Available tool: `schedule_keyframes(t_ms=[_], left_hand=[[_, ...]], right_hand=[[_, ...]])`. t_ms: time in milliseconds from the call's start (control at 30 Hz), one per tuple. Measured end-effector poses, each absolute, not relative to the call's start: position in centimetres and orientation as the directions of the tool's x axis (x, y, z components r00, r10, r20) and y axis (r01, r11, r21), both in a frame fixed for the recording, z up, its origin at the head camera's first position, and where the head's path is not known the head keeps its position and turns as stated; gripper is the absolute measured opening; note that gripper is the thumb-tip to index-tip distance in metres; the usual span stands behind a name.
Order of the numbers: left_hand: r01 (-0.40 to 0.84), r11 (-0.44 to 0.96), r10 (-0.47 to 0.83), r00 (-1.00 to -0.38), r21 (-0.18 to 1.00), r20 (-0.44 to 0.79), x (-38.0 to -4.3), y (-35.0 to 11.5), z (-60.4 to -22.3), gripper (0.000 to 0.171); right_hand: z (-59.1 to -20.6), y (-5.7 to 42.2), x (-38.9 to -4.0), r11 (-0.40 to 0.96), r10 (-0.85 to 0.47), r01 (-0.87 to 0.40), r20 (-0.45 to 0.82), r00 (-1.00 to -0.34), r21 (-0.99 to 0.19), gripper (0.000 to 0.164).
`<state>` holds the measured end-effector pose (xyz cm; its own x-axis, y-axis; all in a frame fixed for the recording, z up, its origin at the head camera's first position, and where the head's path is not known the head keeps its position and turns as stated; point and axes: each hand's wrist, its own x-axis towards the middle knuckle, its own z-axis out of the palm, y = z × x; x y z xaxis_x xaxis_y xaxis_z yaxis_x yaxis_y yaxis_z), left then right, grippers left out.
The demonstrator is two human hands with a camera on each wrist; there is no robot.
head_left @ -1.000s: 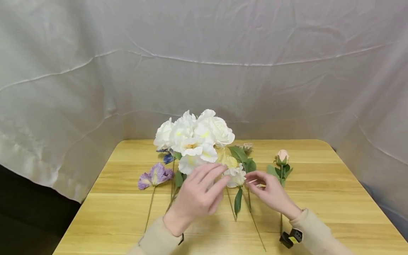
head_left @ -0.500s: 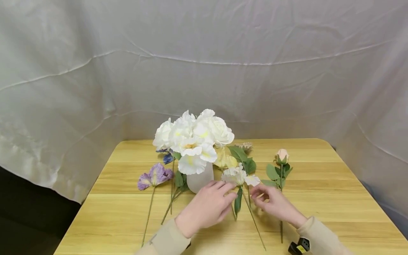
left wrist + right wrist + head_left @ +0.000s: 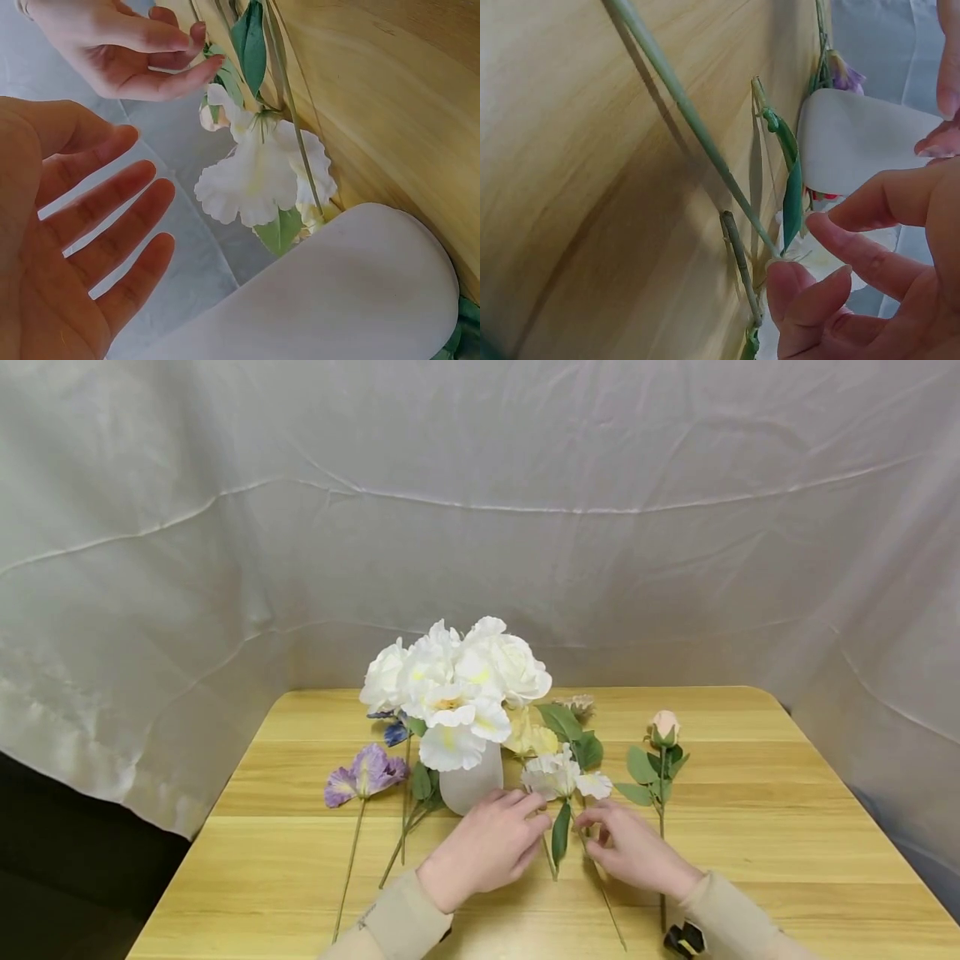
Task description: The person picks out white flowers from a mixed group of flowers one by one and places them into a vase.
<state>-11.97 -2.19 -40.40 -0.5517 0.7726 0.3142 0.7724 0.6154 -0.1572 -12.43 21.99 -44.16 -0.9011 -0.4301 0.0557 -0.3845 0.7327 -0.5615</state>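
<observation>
A white vase (image 3: 471, 785) stands mid-table and holds a bunch of large white flowers (image 3: 457, 681). My left hand (image 3: 491, 843) hovers by the vase's lower front, fingers relaxed and spread, holding nothing in the left wrist view. To the right of the vase lies a white ruffled flower (image 3: 558, 774) with its stem (image 3: 609, 910) pointing toward me. My right hand (image 3: 630, 843) is at the upper part of that stem, fingers loosely bent. In the right wrist view the stem (image 3: 697, 124) reaches the fingertips (image 3: 787, 285), with a gap between thumb and fingers; whether they touch it is unclear.
A purple flower (image 3: 367, 774) and a blue flower (image 3: 396, 732) lie left of the vase. Right of it are a yellow flower (image 3: 531, 735) and green leaves (image 3: 588, 749). A pink rosebud (image 3: 664, 727) lies farther right. A grey curtain (image 3: 480, 568) hangs behind the table.
My left hand has come down from in front of the vase toward the table. My right hand has moved off the white flower's petals, down and slightly left to its stem.
</observation>
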Motion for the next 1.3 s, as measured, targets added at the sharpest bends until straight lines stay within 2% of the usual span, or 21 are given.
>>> schedule_keyframes(t_ms=[500, 867, 1133, 1300], left_hand=[[0.780, 0.604, 0.780, -0.534, -0.167, 0.326, -12.0, -2.0, -40.4, 0.008], [0.781, 0.601, 0.780, -0.525, -0.172, 0.340, -12.1, -2.1, -40.5, 0.008], [0.781, 0.603, 0.779, -0.532, -0.161, 0.332, -12.2, -2.1, -40.5, 0.007], [0.783, 0.602, 0.780, -0.534, -0.158, 0.324, -12.2, -2.0, -40.5, 0.008]], right_hand=[[-45.0, 21.0, -12.9, 0.750, -0.466, -0.407, 0.020, -0.884, -0.522, 0.013], [-45.4, 21.1, -13.3, 0.760, -0.418, -0.356, 0.012, -0.908, -0.544, 0.010], [-45.5, 21.8, -13.3, 0.632, -0.426, -0.276, -0.028, -0.904, -0.724, 0.014], [-46.0, 22.1, -13.6, 0.490, -0.417, -0.136, -0.094, -0.904, -0.861, 0.017]])
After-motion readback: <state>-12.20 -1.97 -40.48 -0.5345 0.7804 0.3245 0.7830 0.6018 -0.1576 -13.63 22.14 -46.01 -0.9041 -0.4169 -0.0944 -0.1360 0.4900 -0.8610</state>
